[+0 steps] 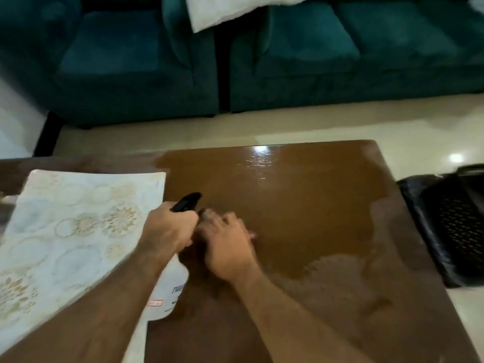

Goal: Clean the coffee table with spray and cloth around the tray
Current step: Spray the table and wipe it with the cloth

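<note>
Brown table (301, 205); spray bottle (171, 286) label blurred, unreadable.

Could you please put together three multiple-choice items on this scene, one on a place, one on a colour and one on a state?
1. Where does the patterned tray lie on the coffee table?
A. on its left part
B. at its far right corner
C. on the floor beside it

2. What colour is the spray bottle's nozzle?
A. red
B. black
C. yellow

3. What is the left hand doing?
A. lying flat on the sofa
B. hanging idle
C. gripping the spray bottle

Answers:
1 A: the patterned tray covers the left part of the coffee table.
2 B: the nozzle on the white spray bottle is black.
3 C: the left hand is curled round the bottle's neck; the right hand is close beside it, blurred.
</note>
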